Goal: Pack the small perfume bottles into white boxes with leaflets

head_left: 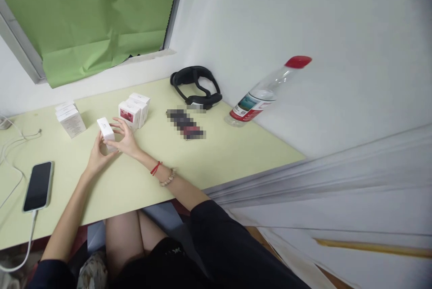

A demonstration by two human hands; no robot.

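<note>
Between my two hands a small white box (106,128) stands upright on the table. My left hand (98,156) grips its near left side, with thumb and fingers curved round the lower part. From the right, my right hand (127,139) holds the same box, its thumb across the front and its fingers behind. Several similar white boxes stand in two groups. One row of white boxes (72,123) is to the left of my hands. The other group (129,115), with a red picture on its front box, stands just beyond my right hand.
A phone (38,186) with a white cable (33,228) lies at the left of the pale green table (162,154). A black headset (197,88) rests by the wall. Near it lies a blurred-out dark item (186,124). A red-capped plastic bottle (253,100) stands at the right.
</note>
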